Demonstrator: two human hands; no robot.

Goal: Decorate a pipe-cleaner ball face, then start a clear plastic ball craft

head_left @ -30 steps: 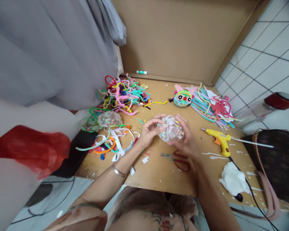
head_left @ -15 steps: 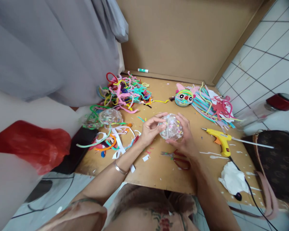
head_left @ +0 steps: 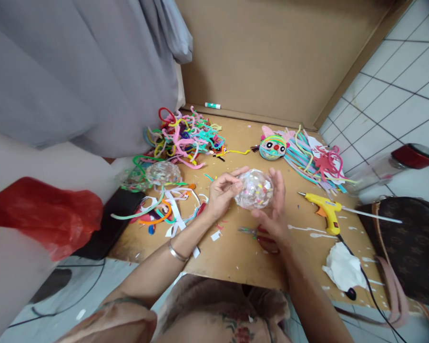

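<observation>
A clear plastic ball (head_left: 254, 189) with colourful specks on it is held above the table, in front of me. My left hand (head_left: 224, 191) pinches its left side between thumb and fingers. My right hand (head_left: 274, 206) is at the ball's right side, fingers stretched upward and thumb apart; whether a fingertip still touches the ball I cannot tell. Below the right hand lie red-handled scissors (head_left: 266, 240), partly hidden by that hand.
A yellow glue gun (head_left: 325, 209) lies right, near crumpled tissue (head_left: 344, 267). Behind are a decorated ball with a face (head_left: 272, 147) and a heap of pipe cleaners (head_left: 186, 136). Another clear ball (head_left: 163, 172) sits left, above paper scraps (head_left: 177, 212). A handbag (head_left: 400, 247) stands right.
My right hand has loosened from the ball, its fingers straightening and its thumb coming away. The ball has turned slightly in my left hand.
</observation>
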